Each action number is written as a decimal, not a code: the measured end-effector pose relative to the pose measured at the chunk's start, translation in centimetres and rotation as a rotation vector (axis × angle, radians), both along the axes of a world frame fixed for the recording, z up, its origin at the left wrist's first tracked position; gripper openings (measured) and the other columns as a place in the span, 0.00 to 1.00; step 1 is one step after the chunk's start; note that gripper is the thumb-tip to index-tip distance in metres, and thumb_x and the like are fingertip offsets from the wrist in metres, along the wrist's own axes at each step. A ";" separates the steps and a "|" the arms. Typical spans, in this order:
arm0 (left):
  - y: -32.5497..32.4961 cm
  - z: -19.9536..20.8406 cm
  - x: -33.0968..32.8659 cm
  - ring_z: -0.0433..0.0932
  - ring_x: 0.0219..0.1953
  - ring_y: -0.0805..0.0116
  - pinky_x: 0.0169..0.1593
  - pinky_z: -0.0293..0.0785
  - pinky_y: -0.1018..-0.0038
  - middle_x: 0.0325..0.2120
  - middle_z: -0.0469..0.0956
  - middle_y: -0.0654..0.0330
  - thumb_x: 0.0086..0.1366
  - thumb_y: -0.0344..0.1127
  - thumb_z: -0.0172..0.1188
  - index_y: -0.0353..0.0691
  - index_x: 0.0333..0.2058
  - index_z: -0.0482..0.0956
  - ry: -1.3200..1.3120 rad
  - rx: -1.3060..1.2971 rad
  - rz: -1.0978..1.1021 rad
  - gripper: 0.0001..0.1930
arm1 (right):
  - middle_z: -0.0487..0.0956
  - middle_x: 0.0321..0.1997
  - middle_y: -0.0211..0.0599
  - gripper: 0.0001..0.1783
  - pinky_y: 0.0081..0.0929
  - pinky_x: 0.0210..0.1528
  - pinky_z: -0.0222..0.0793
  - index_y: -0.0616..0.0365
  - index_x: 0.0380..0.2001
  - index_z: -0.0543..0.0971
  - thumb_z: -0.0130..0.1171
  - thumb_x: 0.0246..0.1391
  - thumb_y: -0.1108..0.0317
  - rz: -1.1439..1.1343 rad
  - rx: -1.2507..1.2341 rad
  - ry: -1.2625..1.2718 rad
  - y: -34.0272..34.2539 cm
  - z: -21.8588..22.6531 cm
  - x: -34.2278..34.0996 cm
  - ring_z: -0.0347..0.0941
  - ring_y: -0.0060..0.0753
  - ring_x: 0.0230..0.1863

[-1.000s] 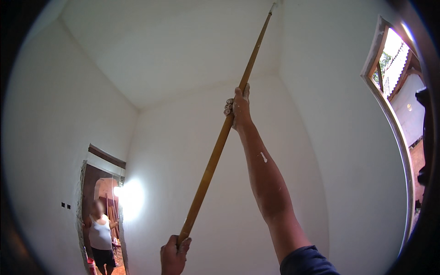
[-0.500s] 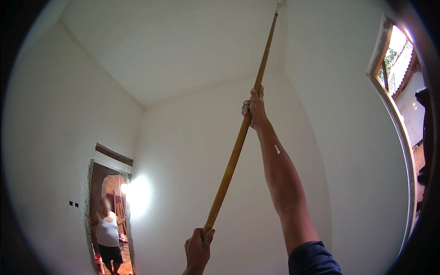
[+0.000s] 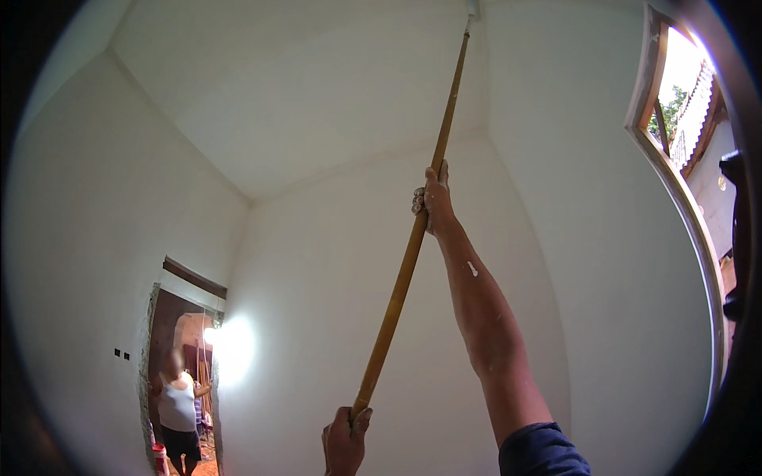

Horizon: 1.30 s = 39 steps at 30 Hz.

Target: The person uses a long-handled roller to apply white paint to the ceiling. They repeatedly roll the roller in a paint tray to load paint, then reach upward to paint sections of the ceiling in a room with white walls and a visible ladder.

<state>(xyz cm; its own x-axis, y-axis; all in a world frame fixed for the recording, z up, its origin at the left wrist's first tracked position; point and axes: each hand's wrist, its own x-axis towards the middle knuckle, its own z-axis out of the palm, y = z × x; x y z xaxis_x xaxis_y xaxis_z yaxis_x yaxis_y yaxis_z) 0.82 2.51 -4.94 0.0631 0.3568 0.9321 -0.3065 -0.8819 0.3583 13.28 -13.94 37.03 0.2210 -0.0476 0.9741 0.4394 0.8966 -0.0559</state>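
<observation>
A long yellow-brown pole (image 3: 399,285) rises at a slant from the lower middle toward the ceiling. At its upper end a small pale paint roller (image 3: 474,9) shows by the corner where ceiling and right wall meet; its top is cut off by the picture's edge. My left hand (image 3: 344,442) is closed around the pole's lower end. Higher up, with the arm stretched out, my right hand (image 3: 433,198) grips the shaft. White paint spots its fingers, and a white drip marks the forearm.
A person in a white tank top (image 3: 177,403) stands in the doorway (image 3: 148,357) at the lower left, beside a red bucket (image 3: 159,458). A bright lamp (image 3: 212,335) glows at the door frame. On the right is a framed window opening (image 3: 684,170). Pale walls (image 3: 317,278) surround me.
The pole's tip and my right hand sit slightly lower and more left in view, and the roller head has come into sight. Both hands keep their hold. The whole view has shifted a little.
</observation>
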 end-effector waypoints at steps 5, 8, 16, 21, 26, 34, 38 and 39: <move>-0.2 -0.8 1.2 0.72 0.22 0.67 0.27 0.68 0.65 0.19 0.74 0.56 0.75 0.47 0.56 0.33 0.36 0.77 0.034 -0.028 -0.016 0.19 | 0.61 0.18 0.23 0.39 0.20 0.17 0.63 0.32 0.77 0.35 0.42 0.72 0.51 0.011 -0.042 -0.043 -0.1 -0.3 0.6 0.58 0.17 0.15; -0.5 -1.0 1.6 0.71 0.23 0.68 0.28 0.68 0.66 0.20 0.75 0.57 0.75 0.47 0.56 0.33 0.38 0.78 0.002 -0.025 -0.041 0.19 | 0.61 0.18 0.23 0.39 0.20 0.17 0.63 0.32 0.77 0.35 0.43 0.72 0.51 0.026 -0.034 -0.063 -0.2 -0.6 0.7 0.58 0.17 0.15; -1.5 -0.8 1.3 0.70 0.23 0.71 0.27 0.68 0.68 0.19 0.73 0.61 0.74 0.47 0.56 0.34 0.38 0.78 0.002 -0.037 0.027 0.18 | 0.64 0.23 0.26 0.39 0.17 0.19 0.64 0.29 0.77 0.35 0.43 0.72 0.51 0.052 -0.044 -0.078 -0.5 -0.7 0.8 0.59 0.16 0.17; -2.0 -1.0 1.0 0.70 0.23 0.71 0.27 0.69 0.67 0.19 0.73 0.61 0.74 0.48 0.57 0.34 0.37 0.78 -0.038 -0.039 0.013 0.19 | 0.63 0.22 0.25 0.40 0.18 0.20 0.65 0.29 0.77 0.34 0.42 0.72 0.51 0.069 -0.046 -0.095 -0.7 -0.9 0.7 0.59 0.16 0.17; -1.9 -0.9 0.5 0.71 0.23 0.69 0.27 0.69 0.66 0.19 0.73 0.58 0.74 0.49 0.57 0.34 0.36 0.78 -0.044 0.010 0.049 0.20 | 0.64 0.22 0.25 0.39 0.19 0.20 0.65 0.30 0.77 0.34 0.41 0.73 0.51 0.064 -0.051 -0.107 -0.7 -1.0 0.2 0.60 0.16 0.17; -2.2 -0.8 -0.2 0.71 0.23 0.67 0.27 0.69 0.65 0.19 0.73 0.56 0.74 0.52 0.56 0.34 0.35 0.78 -0.032 -0.002 0.041 0.23 | 0.62 0.20 0.26 0.38 0.22 0.18 0.65 0.37 0.76 0.35 0.40 0.73 0.54 0.044 0.002 -0.118 -0.6 -0.8 -0.1 0.60 0.20 0.16; -2.5 -0.8 -0.2 0.69 0.22 0.68 0.27 0.68 0.65 0.18 0.72 0.57 0.73 0.53 0.56 0.34 0.35 0.78 -0.062 0.013 0.036 0.23 | 0.62 0.19 0.26 0.39 0.24 0.18 0.65 0.36 0.76 0.34 0.41 0.73 0.54 0.044 0.002 -0.127 -0.5 -0.6 0.1 0.60 0.21 0.16; -2.6 -0.8 -0.2 0.69 0.22 0.68 0.27 0.68 0.65 0.17 0.71 0.58 0.73 0.53 0.56 0.34 0.35 0.78 -0.073 0.012 0.037 0.23 | 0.62 0.19 0.26 0.39 0.24 0.18 0.65 0.36 0.76 0.33 0.41 0.73 0.54 0.052 -0.013 -0.112 -0.5 -0.6 0.1 0.60 0.21 0.16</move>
<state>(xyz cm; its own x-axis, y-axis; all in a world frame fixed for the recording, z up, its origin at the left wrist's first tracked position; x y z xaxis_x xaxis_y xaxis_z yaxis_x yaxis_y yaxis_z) 0.63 -0.12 -5.77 -0.0180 0.3466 0.9379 -0.2989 -0.8970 0.3257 13.38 -14.44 36.39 0.1129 -0.0264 0.9933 0.3962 0.9179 -0.0206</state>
